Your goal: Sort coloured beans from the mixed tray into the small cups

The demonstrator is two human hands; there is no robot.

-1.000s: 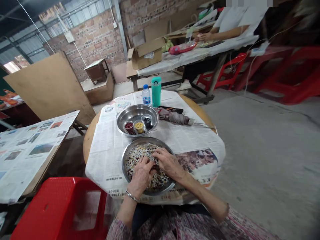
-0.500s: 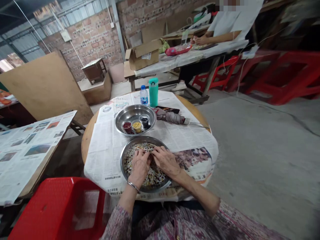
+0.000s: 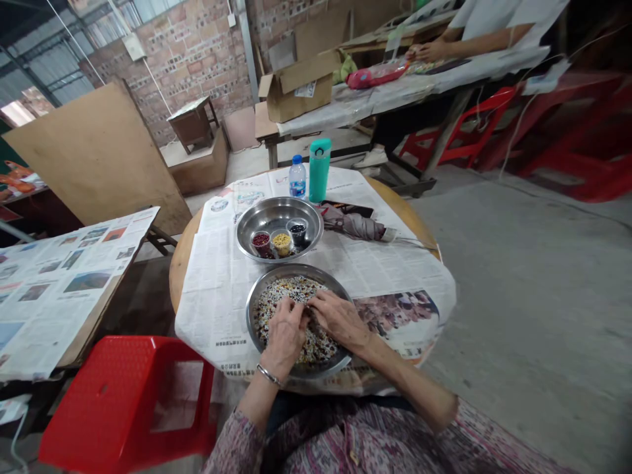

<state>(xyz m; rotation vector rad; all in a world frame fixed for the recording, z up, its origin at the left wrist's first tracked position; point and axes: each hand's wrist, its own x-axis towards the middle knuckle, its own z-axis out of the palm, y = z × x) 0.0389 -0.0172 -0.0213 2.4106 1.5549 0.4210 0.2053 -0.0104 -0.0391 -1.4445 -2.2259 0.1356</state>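
A steel bowl close to my body holds a mix of white, yellow, dark red and black grains and beans. Both my hands are over this mix, fingertips close together near the bowl's middle. My left hand, with a silver bangle on its wrist, has its fingers curled and pressed together. My right hand bends its fingers down in a pinch beside it. Whatever is between the fingertips is too small to name. Behind, a second steel bowl holds clear cups of red beans, yellow grains and black beans.
Newspaper covers the round table. A water bottle, a teal flask and a folded umbrella stand or lie at the back. A red stool is at left. Another person's hands are at a far table.
The camera view has shifted, so the table and bowls appear a little farther right. Both hands stay in the near bowl, with only slight finger movement.
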